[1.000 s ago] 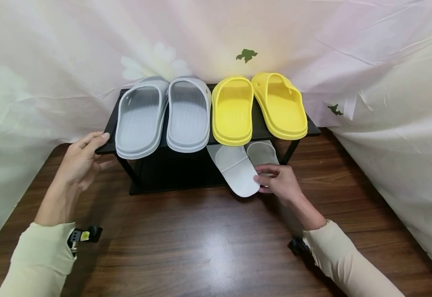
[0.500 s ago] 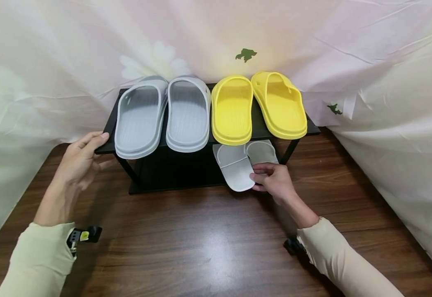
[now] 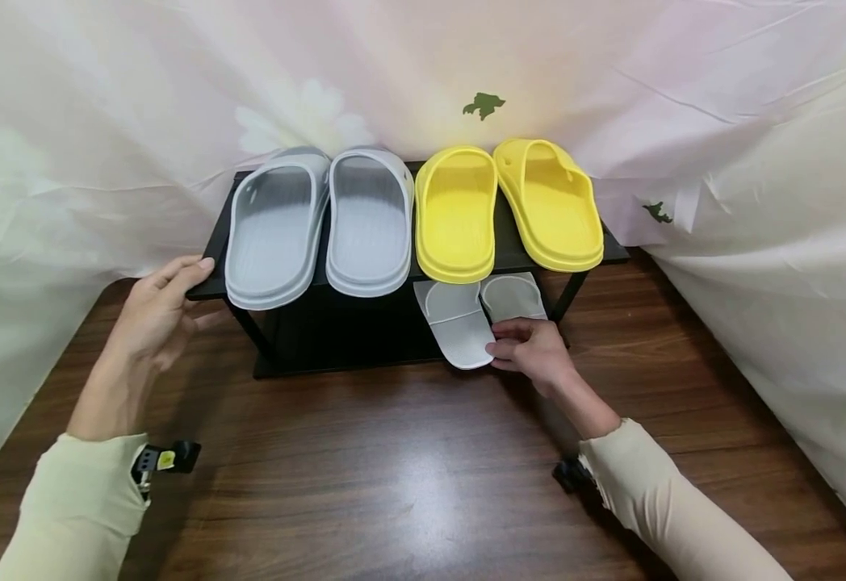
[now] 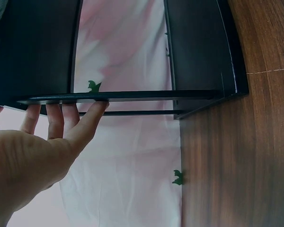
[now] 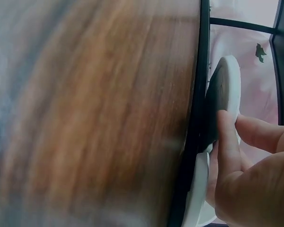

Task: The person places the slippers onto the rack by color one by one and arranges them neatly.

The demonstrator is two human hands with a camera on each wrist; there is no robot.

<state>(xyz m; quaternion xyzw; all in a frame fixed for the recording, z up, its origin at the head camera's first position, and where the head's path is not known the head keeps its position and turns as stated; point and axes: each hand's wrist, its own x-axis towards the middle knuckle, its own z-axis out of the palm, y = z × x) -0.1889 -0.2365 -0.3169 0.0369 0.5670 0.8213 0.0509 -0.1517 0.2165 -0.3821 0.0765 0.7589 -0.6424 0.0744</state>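
Observation:
In the head view, my left hand holds the left front corner of a black two-tier shoe rack. The left wrist view shows its fingertips against the rack's side bar. With thumb and fingers, my right hand pinches the heel edge of a light grey slide slipper on the lower shelf, below the yellow clogs. Its toe part lies under the upper shelf. The right wrist view shows the pinched slipper's rim tilted up off the shelf edge. Beside it on the right sits the matching slipper, partly behind my fingers.
On the upper shelf stand a pair of grey clogs and a pair of yellow clogs, heels toward me. The lower shelf shows bare black left of the slippers. Brown wood floor lies in front, and a floral curtain hangs behind.
My right hand has moved left and slightly away from me, sliding the light grey slipper a little farther in under the upper shelf. The left hand stays at the rack's corner.

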